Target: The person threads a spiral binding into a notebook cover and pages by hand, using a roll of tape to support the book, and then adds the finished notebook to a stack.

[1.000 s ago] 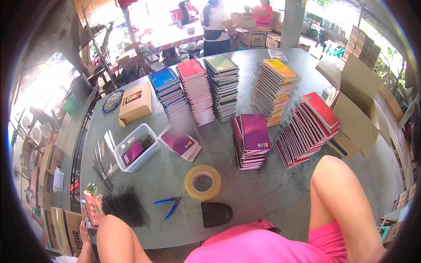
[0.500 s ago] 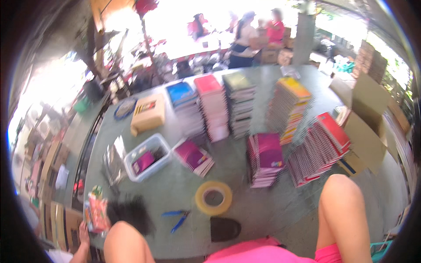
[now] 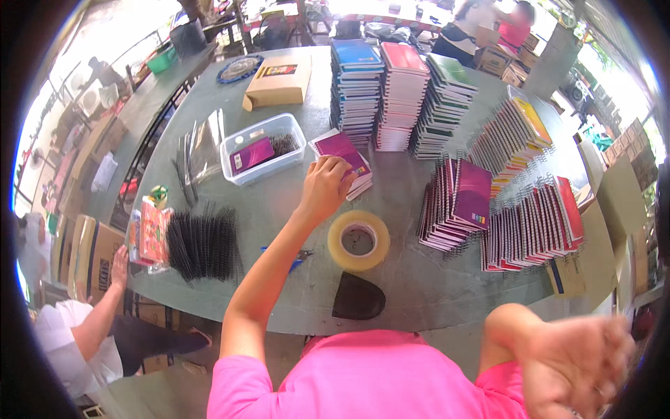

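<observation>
My left hand (image 3: 325, 184) reaches across the table and is closed on a purple notebook (image 3: 340, 150), the top one of a small spiral-bound pile. Its fingers curl over the cover's near edge. Close to the lower right rim, my right hand (image 3: 576, 359) is raised off the table, blurred at the fingertips. Its fingers look loosely bent and apart, with nothing visible in them. A clear plastic box (image 3: 236, 176) beside the pile holds a purple notebook and black coils. Below the left hand lies a roll of tape (image 3: 340, 249); blue-handled pliers (image 3: 299, 260) are partly hidden behind my left forearm.
Stacks of blue (image 3: 357, 52), red (image 3: 405, 57), green (image 3: 450, 71) and yellow notebooks (image 3: 530, 120) stand farther back. Purple (image 3: 472, 193) and red piles (image 3: 569, 209) are at right, near an open carton (image 3: 614, 209). Black coils (image 3: 202, 244) lie left. A person's hand (image 3: 120, 267) touches the left edge.
The view has shifted, showing more of the near side. Both my hands have come into sight: the left onto the purple pile, the right at the lower right. Another person shows more fully at left.
</observation>
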Tool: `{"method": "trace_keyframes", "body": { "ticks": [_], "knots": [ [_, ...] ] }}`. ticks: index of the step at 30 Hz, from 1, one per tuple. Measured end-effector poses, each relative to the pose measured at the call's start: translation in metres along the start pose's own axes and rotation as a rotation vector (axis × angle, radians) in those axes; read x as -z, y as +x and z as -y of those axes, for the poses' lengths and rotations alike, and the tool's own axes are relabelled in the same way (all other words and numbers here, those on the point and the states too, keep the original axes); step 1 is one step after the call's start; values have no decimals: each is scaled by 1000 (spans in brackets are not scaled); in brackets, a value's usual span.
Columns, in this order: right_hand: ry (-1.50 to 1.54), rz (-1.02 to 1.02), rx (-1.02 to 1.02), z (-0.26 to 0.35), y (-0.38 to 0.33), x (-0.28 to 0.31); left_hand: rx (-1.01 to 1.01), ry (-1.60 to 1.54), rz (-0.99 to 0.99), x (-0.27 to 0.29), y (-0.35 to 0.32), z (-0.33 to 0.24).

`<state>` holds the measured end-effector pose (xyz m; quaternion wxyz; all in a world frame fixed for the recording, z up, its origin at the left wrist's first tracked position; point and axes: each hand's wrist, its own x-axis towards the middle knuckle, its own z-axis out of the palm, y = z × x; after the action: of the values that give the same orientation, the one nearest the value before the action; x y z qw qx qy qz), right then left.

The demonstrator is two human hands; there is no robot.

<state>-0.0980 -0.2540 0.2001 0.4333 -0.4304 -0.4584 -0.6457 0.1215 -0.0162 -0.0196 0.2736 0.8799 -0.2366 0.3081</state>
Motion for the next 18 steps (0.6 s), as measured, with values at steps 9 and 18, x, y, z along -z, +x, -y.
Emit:
{"method": "trace_keyframes", "body": {
  "ticks": [9,18],
  "knots": [
    [-65,788,-1058,-12,-172,-2,4,314,235,-39,-16,16],
    [-141,846,-1089,-38,-216,-14,115,98,668,-14,21,36]
  ]
}}
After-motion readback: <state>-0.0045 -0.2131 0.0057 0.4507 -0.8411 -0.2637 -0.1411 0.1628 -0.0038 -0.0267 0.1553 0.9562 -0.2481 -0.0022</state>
